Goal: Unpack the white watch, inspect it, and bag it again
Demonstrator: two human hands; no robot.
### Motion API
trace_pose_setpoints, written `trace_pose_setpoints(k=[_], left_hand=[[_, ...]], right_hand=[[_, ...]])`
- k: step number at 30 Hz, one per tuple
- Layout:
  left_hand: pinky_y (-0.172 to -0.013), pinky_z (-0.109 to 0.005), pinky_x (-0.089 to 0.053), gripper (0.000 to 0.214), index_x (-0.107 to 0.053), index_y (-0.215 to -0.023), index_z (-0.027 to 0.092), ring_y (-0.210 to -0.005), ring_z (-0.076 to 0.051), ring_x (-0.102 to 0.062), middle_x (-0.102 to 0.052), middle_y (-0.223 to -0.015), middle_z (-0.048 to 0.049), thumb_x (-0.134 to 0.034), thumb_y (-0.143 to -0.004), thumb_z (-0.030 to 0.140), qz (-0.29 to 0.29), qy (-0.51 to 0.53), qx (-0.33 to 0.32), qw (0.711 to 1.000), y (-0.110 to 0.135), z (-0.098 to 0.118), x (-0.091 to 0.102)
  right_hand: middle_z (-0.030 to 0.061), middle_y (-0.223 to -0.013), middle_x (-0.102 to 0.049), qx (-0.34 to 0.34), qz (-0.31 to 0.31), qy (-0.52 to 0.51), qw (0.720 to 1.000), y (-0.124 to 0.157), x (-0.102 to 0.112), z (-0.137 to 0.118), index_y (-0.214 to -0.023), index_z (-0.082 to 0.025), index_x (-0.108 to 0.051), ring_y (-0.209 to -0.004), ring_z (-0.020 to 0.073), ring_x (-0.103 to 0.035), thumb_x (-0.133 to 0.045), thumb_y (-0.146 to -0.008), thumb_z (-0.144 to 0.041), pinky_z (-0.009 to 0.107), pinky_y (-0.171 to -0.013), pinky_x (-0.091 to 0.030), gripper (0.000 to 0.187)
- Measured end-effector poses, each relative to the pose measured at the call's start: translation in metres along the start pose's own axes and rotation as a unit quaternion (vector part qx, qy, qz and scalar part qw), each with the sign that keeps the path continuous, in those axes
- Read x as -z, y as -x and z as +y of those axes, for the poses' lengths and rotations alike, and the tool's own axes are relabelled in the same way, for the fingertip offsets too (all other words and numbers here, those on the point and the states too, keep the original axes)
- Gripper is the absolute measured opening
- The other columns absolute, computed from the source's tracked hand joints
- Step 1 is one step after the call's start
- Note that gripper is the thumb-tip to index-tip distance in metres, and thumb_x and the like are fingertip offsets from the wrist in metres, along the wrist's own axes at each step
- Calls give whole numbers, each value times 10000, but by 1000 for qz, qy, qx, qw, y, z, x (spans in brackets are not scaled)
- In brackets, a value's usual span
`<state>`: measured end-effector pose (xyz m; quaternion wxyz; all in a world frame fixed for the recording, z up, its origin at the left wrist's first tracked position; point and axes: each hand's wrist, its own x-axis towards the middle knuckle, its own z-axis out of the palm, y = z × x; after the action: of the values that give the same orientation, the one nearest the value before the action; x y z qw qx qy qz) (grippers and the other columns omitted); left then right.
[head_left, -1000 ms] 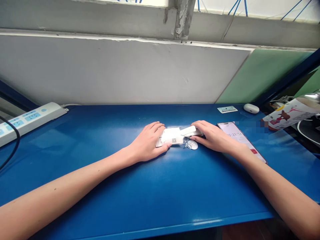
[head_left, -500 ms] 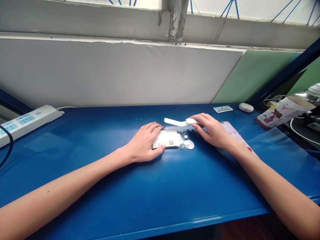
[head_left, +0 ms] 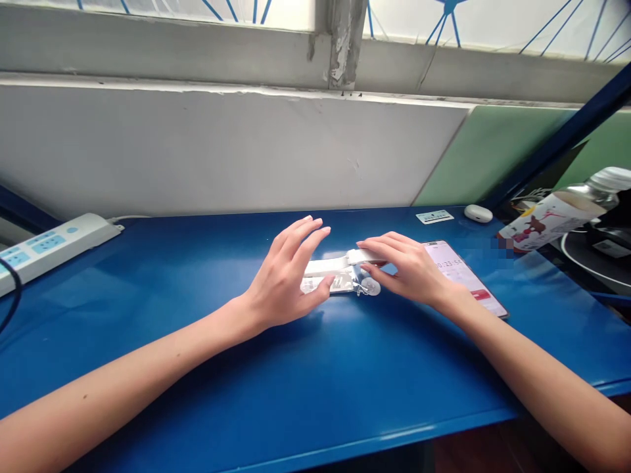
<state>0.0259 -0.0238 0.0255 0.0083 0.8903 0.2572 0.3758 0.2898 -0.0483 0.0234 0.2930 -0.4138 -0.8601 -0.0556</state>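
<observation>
Between the fingers and thumb of my right hand is a white-strapped wristwatch; part of its body is hidden by the fingers. Its strap stretches left over a flat, pale rectangular case lying on the table. A small round white charm and a bit of clear plastic are at the case's right end. Fingers apart, my left hand is open above the case's left end, partly covering it and the strap's tip. Whether the left fingers touch the strap cannot be made out.
A lit phone lies by my right wrist on the blue table. Behind it are a card and a white earbud case. A bottle leans at right; a power strip lies at left.
My right hand has brought the watch left and down over the pale case. My left hand has lifted off the case, its fingers now raised and spread.
</observation>
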Motion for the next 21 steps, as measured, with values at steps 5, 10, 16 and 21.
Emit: trace_pose_setpoints(k=[5, 10, 16, 21], left_hand=[[-1085, -515, -452, 461, -471, -1382, 156, -1300, -334, -548, -597, -1361, -180, -534, -959, 327, -46, 1, 24, 999, 0, 6, -3], [-814, -355, -569, 279, -610, -1136, 184, -872, -201, -708, -731, -1015, -65, -360, -1040, 261, -70, 160, 138, 975, -1, 11, 3], [-926, -403, -564, 350, -657, -1032, 186, -979, -230, -716, -742, -1014, -69, -392, -1051, 415, -125, 442, 246, 854, -8, 26, 8], [-978, -472, -544, 397, -667, -1111, 196, -1072, -276, -700, -735, -1083, -113, -509, -996, 542, -195, 630, 320, 680, -8, 29, 2]], right_hand=[[79, -995, -783, 7, 30, -60, 998, -34, 10, -23, -1079, -239, -710, -844, 252, -700, -586, -941, -377, 423, -811, -561, 231], [14, -742, -696, -121, 150, -281, 940, -64, 3, -40, -814, -231, -673, -629, 170, -596, -760, -810, -456, 331, -606, -501, 241], [-22, -649, -570, -189, 82, -563, 800, -81, -17, -39, -703, -192, -667, -562, 101, -477, -753, -819, -477, 258, -529, -423, 319], [28, -807, -682, -238, 28, -664, 708, -83, -26, -38, -791, -190, -742, -742, 142, -610, -695, -861, -509, 270, -681, -524, 331]])
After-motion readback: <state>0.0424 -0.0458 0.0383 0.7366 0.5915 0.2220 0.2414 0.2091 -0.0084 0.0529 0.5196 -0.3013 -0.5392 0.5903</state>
